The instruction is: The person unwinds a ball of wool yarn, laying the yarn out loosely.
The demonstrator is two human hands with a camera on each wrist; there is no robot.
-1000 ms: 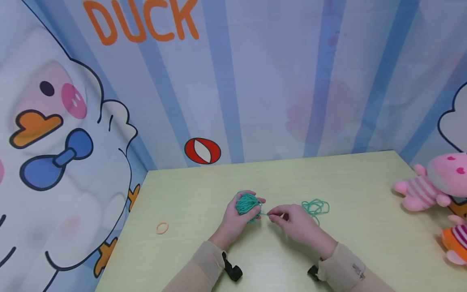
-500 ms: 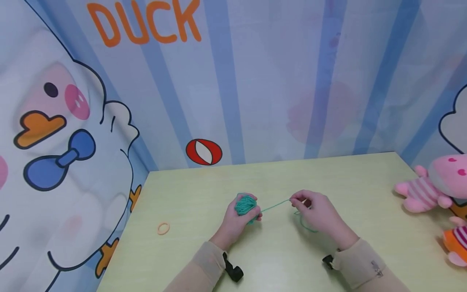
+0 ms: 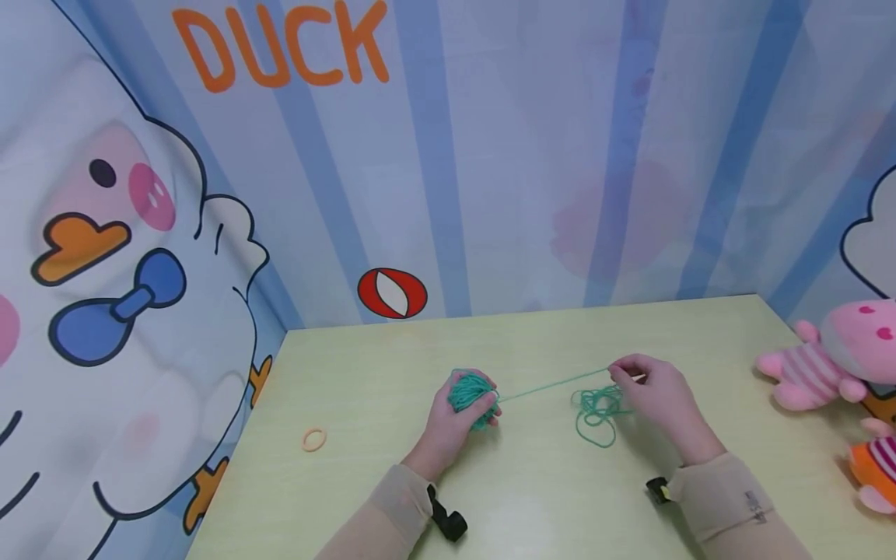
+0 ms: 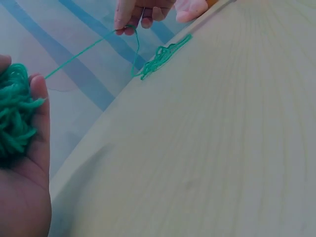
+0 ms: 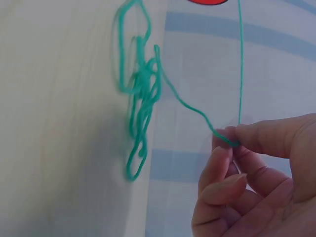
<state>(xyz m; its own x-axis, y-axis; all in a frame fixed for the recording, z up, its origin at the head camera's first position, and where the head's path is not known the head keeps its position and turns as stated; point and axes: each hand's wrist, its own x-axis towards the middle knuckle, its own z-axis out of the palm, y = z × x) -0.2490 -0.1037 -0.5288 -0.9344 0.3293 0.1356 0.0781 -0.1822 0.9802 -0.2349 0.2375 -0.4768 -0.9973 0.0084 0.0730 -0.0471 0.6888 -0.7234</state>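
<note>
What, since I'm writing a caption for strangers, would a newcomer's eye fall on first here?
Probably the big white duck printed on the backdrop at the head view's left, beside orange DUCK lettering. Next, over the table, the left grip holds a green yarn ball, its strand stretched straight to the right grip. At far right lies a pink plush toy.

Our right hand (image 5: 261,197) pinches green yarn (image 5: 227,140) between thumb (image 5: 271,136) and fingers (image 5: 213,173). From our grip one strand (image 5: 241,64) runs straight up, and another slants to a tangle (image 5: 143,81) on the table (image 5: 64,123). Behind, we see a striped backdrop (image 5: 207,64) and part of a red shape (image 5: 210,1).
</note>
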